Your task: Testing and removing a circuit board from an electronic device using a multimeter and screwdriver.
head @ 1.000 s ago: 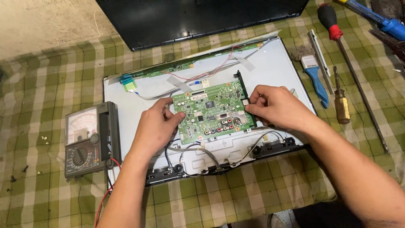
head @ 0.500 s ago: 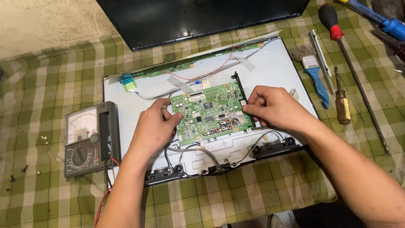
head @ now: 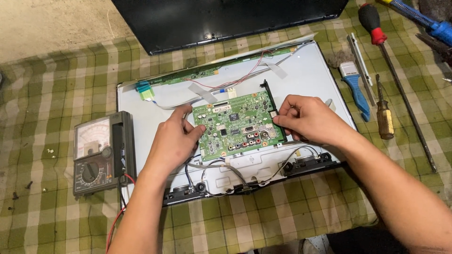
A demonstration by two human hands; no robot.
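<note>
Circuit board, green, rectangular and densely studded with chips and small connectors, lay near the middle of the pale grey metal back panel of an opened flat screen. Left hand pinched the board's left edge, thumb on the upper face, fingers curled below. Right hand gripped the right edge beside a black plastic bracket, fingertips closed on the rim. Thin wires and flat ribbon cables crossed the panel above and below the board. Analogue multimeter sat just left of the panel on a green checked cloth. Blue-handled brush and wooden-handled screwdriver lay right of it, well apart from the hands. Bare panel remained around the board.
</note>
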